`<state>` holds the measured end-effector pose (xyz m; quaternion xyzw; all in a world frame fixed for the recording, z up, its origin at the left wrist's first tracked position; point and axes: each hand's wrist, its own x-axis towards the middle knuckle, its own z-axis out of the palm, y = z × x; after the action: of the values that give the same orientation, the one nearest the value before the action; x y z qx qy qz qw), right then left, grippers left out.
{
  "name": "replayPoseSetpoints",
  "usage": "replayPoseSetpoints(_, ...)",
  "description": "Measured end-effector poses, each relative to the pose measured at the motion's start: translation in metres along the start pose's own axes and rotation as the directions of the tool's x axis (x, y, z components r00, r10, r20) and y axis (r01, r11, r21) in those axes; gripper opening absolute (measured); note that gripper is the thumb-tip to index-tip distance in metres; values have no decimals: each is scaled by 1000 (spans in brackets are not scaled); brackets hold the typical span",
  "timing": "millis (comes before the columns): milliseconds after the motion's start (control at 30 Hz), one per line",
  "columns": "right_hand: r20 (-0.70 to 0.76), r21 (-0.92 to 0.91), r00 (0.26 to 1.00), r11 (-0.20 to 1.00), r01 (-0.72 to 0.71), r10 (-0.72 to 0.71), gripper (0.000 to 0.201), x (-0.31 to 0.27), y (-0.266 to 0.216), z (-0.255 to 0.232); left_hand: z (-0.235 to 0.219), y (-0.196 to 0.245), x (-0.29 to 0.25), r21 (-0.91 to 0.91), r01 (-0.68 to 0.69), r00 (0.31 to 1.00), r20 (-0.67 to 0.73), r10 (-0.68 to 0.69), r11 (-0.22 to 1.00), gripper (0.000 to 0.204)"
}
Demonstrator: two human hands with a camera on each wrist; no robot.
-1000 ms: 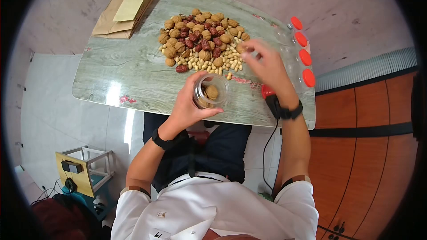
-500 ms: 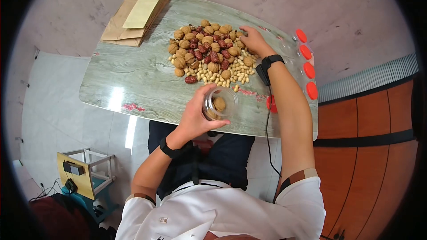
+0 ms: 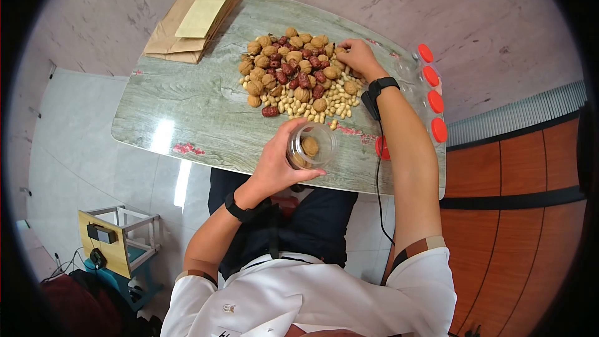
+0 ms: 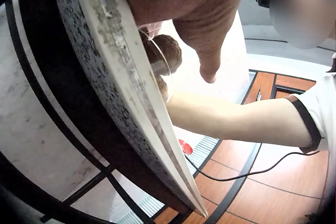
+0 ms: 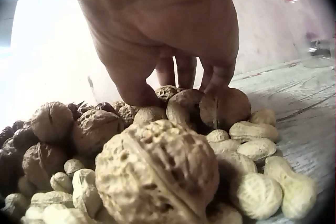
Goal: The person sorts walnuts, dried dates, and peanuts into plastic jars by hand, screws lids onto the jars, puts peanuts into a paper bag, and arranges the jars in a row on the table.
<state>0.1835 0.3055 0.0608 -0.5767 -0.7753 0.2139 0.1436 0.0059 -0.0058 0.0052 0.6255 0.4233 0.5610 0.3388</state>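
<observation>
A clear plastic jar (image 3: 329, 145) with its mouth uncovered is gripped by my left hand (image 3: 274, 161) near the table's front edge. Walnuts (image 3: 309, 145) lie inside it; one also shows through the jar wall in the left wrist view. My right hand (image 3: 360, 58) reaches down at the right side of a heap of walnuts, red dates (image 3: 303, 80) and peanuts (image 3: 340, 101). In the right wrist view, its thumb and fingers close around a walnut (image 5: 168, 92) at the heap's edge, partly hidden by other nuts. A large walnut (image 5: 157, 171) lies nearest that camera.
Several clear jars with red lids (image 3: 435, 102) stand along the table's right edge. Another red lid (image 3: 382, 148) lies near the right forearm, with a black cable (image 3: 378, 193) hanging past it. Folded paper bags (image 3: 187, 31) lie at the back left. A wall borders the far side.
My right hand has moved from above the right of the heap to its far right side, its fingers now down among the walnuts. The left hand still holds the jar in nearly the same place.
</observation>
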Motion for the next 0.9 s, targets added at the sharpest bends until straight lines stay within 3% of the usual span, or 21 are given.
replayPoseSetpoints(167,-3,-57,1000,998,-1,1,41,0,5,1,0,1,0,-20,8,1000,-6,-9,1000,110)
replayPoseSetpoints(233,-114,-110,976,978,175,-187,41,-2,14,5,1,-1,0,-24,0,1000,-3,0,1000,110)
replayPoseSetpoints(333,-25,14,995,995,101,-101,41,-6,12,-1,0,0,0,-19,-9,1000,0,9,1000,110)
replayPoseSetpoints(467,-33,-50,990,989,137,-139,41,0,16,2,0,0,0,-12,-5,1000,-1,5,1000,110)
replayPoseSetpoints(567,-125,-92,980,985,145,-156,42,-3,20,4,0,1,0,-12,3,1000,-8,-3,1000,109)
replayPoseSetpoints(633,-252,-24,949,982,189,-189,43,-16,15,-5,0,1,0,2,-15,1000,-8,15,1000,108)
replayPoseSetpoints(700,-230,3,951,977,213,-207,35,-42,1,-20,0,-3,3,5,-16,1000,-21,16,1000,108)
replayPoseSetpoints(767,-260,321,904,852,412,-339,27,-80,-19,-31,1,-3,-2,5,-2,999,-35,2,1000,107)
replayPoseSetpoints(833,-233,371,787,696,615,-571,26,-136,-53,-47,-2,3,1,31,-20,1000,-24,21,999,108)
replayPoseSetpoints(900,-122,269,685,640,720,-719,29,-186,-78,-60,0,3,2,43,-60,997,-44,62,997,105)
